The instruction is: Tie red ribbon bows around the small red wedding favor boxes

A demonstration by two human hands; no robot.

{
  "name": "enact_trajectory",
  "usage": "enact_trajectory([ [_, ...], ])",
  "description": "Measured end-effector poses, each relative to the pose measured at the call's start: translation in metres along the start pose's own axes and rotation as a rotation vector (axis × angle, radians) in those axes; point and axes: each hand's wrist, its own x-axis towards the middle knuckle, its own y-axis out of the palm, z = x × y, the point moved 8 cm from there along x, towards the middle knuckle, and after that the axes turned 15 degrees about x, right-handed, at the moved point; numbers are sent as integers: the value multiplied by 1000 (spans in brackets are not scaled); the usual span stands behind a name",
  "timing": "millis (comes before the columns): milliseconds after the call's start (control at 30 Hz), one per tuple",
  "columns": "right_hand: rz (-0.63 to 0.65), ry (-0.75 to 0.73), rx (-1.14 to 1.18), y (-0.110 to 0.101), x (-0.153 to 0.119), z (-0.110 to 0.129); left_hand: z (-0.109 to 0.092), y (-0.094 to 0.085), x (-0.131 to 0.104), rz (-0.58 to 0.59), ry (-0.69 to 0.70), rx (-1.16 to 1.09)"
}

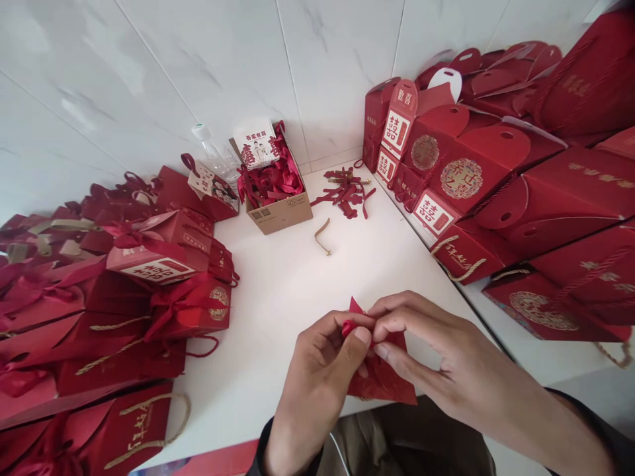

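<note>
Near the table's front edge, a small red gift box (395,389) lies under both my hands. A red ribbon (349,326) loops up at its top. My left hand (322,370) is closed, pinching the ribbon between thumb and forefinger. From the other side my right hand (441,347) closes thumb and fingertips on the ribbon as well, right beside the left fingertips. My fingers cover most of the ribbon and part of the box, so how the ribbon runs there is hidden.
Beyond my hands stands a cardboard box (282,215) of red ribbons, with a loose gold cord (322,235) and a pile of dark red cords (346,193) nearby. Ribboned red boxes (193,311) crowd the left; more red boxes (496,165) are stacked right. A tiled wall closes the back.
</note>
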Motion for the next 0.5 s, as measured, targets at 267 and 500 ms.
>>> enact_trajectory([
  [267,-63,84,-11,-6,-4,-14,4,1,-2,-4,-32,-39],
  [500,-71,133,-127,-19,-5,-25,2,-7,-2,-34,9,65],
])
